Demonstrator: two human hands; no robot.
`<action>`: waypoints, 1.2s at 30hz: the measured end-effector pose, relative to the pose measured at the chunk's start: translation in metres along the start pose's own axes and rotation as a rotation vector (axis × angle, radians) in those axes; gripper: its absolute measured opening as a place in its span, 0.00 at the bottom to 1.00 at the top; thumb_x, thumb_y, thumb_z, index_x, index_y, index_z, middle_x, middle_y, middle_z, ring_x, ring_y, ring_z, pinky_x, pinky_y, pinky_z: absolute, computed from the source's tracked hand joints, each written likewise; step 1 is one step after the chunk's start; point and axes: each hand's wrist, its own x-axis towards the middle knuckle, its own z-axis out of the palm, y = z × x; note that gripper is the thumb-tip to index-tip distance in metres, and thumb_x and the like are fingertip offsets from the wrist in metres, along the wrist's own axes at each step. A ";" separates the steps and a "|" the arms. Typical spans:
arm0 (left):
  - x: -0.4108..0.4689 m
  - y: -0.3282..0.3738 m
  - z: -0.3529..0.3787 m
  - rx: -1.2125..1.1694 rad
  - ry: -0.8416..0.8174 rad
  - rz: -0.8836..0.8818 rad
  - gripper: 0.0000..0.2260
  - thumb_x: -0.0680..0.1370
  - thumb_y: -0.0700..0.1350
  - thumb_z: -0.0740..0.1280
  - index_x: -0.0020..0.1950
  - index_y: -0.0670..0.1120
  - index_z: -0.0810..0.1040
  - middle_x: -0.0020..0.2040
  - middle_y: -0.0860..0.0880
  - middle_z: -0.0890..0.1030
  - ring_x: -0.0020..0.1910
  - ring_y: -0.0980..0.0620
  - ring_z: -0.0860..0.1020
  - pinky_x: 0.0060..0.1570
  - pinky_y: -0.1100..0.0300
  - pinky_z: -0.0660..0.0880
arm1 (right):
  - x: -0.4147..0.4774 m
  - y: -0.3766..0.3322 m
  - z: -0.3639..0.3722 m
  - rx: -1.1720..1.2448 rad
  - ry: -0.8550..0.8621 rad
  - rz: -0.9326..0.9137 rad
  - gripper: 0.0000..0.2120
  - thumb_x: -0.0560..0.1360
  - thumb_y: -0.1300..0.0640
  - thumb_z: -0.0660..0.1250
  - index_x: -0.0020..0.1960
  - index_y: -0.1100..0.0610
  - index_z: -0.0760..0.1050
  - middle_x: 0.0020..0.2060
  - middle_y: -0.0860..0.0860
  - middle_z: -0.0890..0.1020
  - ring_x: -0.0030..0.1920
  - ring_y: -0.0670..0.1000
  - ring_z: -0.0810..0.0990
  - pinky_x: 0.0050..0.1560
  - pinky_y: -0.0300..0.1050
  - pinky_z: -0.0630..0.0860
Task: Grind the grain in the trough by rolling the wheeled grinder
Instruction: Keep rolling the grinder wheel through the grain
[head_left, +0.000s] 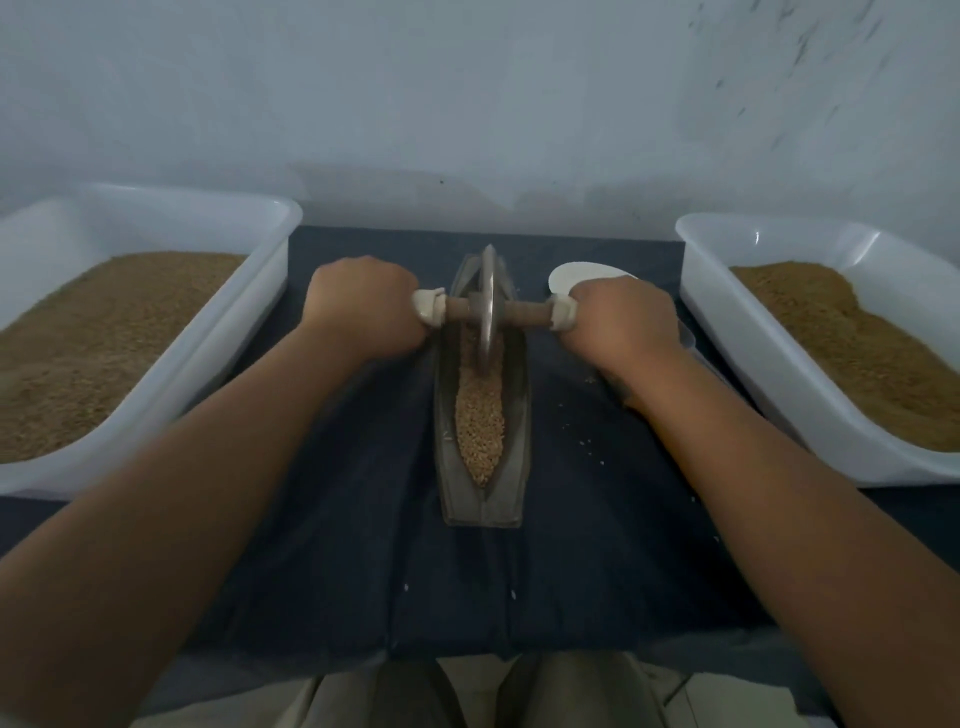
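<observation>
A narrow boat-shaped metal trough (519, 415) lies lengthwise on the dark cloth in front of me. Golden grain (480, 426) fills its groove from the middle to the near tip. The wheeled grinder (488, 306), a metal disc on a wooden axle, stands upright in the far half of the trough with its rim in the grain. My left hand (363, 306) grips the left end of the axle. My right hand (618, 322) grips the right end. Both arms reach straight forward.
A white plastic tub (260, 291) of brown grain stands at the left, another white tub (727, 332) of brown meal at the right. A white scoop (576, 273) lies behind my right hand. Scattered grains dot the dark cloth (363, 519). A pale wall rises close behind.
</observation>
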 end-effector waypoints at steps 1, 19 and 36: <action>-0.002 0.001 -0.004 0.005 -0.003 0.009 0.17 0.74 0.63 0.63 0.36 0.51 0.75 0.34 0.53 0.75 0.37 0.44 0.79 0.38 0.55 0.69 | 0.001 0.001 -0.001 0.006 -0.028 0.000 0.22 0.68 0.42 0.43 0.40 0.54 0.70 0.32 0.50 0.76 0.34 0.56 0.77 0.34 0.47 0.71; -0.016 0.002 0.006 -0.010 0.069 0.001 0.14 0.71 0.60 0.64 0.34 0.51 0.69 0.31 0.54 0.71 0.34 0.42 0.78 0.36 0.57 0.67 | -0.002 0.009 0.013 -0.029 0.090 -0.021 0.23 0.77 0.37 0.56 0.37 0.54 0.73 0.29 0.47 0.73 0.31 0.55 0.73 0.33 0.44 0.64; -0.022 0.001 0.001 0.009 0.017 -0.010 0.14 0.73 0.58 0.67 0.35 0.52 0.69 0.33 0.53 0.74 0.37 0.43 0.80 0.37 0.56 0.68 | -0.007 0.007 -0.009 -0.005 -0.063 -0.042 0.23 0.70 0.38 0.50 0.39 0.54 0.74 0.34 0.49 0.78 0.36 0.55 0.77 0.35 0.45 0.70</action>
